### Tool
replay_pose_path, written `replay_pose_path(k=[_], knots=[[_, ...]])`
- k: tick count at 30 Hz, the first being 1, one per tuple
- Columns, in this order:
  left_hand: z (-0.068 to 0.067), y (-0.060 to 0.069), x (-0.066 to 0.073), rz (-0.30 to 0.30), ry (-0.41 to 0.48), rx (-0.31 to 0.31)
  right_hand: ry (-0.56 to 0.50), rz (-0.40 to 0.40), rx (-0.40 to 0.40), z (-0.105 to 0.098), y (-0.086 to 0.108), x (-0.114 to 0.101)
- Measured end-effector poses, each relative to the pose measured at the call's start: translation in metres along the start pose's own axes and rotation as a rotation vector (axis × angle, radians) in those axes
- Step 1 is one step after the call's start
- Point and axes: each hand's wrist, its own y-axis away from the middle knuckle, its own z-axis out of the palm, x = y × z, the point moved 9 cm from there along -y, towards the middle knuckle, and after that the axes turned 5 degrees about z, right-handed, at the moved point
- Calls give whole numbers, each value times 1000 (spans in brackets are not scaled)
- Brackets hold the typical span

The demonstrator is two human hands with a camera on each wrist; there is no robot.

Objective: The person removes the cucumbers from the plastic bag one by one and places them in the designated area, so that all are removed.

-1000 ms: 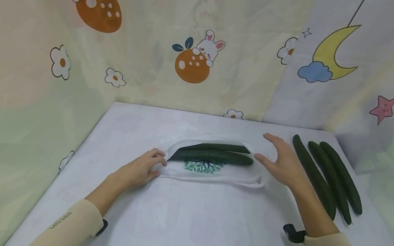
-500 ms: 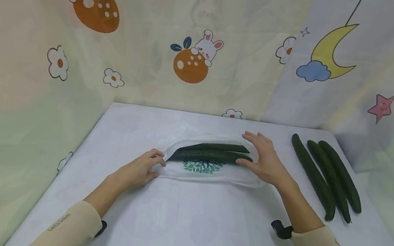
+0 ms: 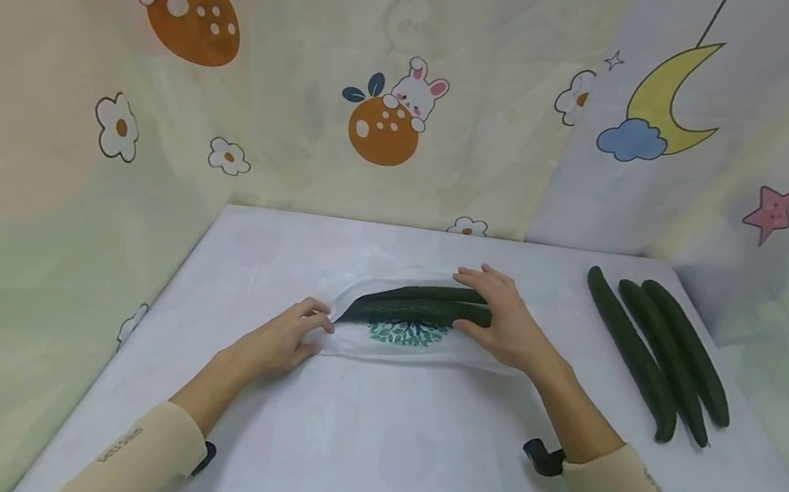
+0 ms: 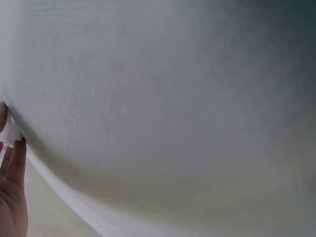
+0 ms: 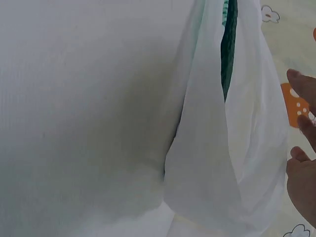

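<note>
A white plastic bag [image 3: 350, 344] with a green leaf print lies at mid-table, its opening showing two dark green cucumbers [image 3: 416, 309]. My left hand [image 3: 287, 336] pinches the bag's left edge; in the left wrist view, a crumpled bit of white plastic sits between thumb and fingers [image 4: 17, 163]. Over the right ends of the cucumbers is my right hand [image 3: 505, 320], thumb on the near side and fingers on the far side, spread well apart. In the right wrist view its fingers [image 5: 306, 131] appear beside the bag [image 5: 207, 148], with a strip of cucumber [image 5: 228, 54] in the slit.
Three more cucumbers [image 3: 659, 359] lie side by side on the right of the white table [image 3: 365, 452]. Behind the table hangs a cloth backdrop [image 3: 296, 81] printed with rabbits, flowers and a moon.
My right hand has moved left, from beyond the bag's right end to over the cucumbers in it. My left hand stays at the bag's left edge.
</note>
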Motion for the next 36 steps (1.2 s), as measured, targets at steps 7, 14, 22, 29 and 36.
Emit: replay_pose_path(k=[7,14,22,29,36], knots=[[-1,-1,1,16,-10,13,-10,-123,105,2,-2,-14],[-2,-2,1,10,10,1,-13,-142,98,11,-4,-17],[1,0,-2,-21,1,-23,-6,-77,-2,27,-11,-7],[2,2,-5,-12,15,-7,-10,-36,-52,40,-15,-2],[0,0,-3,6,12,3,-1,42,-131,55,-19,13]])
